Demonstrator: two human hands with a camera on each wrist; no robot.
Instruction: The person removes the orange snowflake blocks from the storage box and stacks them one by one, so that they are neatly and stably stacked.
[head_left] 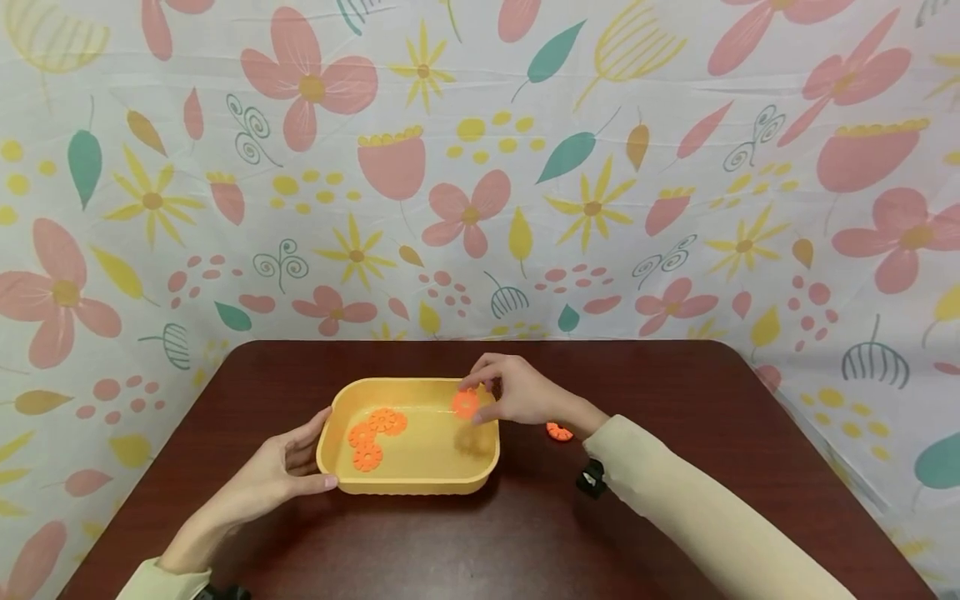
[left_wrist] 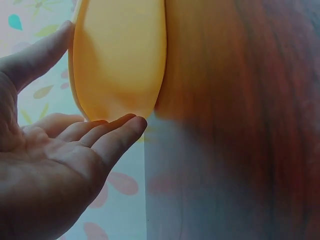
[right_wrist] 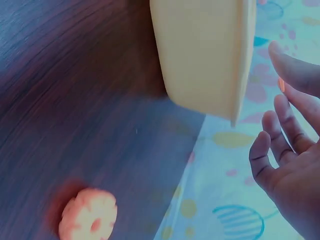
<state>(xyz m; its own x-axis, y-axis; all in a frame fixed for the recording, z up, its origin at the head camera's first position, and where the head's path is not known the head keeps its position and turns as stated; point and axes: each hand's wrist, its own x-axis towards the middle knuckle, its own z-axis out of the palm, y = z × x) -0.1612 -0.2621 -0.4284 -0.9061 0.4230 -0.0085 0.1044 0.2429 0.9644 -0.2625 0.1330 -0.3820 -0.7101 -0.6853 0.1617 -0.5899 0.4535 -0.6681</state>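
Observation:
A yellow plastic basin (head_left: 420, 485) stands on the dark table. My left hand (head_left: 276, 468) is at its left end, thumb at the front corner and fingers along the side; the left wrist view shows those fingers fairly straight against the wall. Over the basin's right end, my right hand (head_left: 517, 392) pinches an orange notched disc (head_left: 466, 404) between thumb and index finger. Edge-on, that disc is a thin sliver in the right wrist view. Several similar orange discs (head_left: 367, 456) lie inside at the left, some overlapping.
Another orange notched disc (head_left: 559, 432) lies on the dark wood table (head_left: 465, 546) right of the basin, partly hidden by the right forearm. Behind the table hangs a flower-patterned cloth (head_left: 480, 275).

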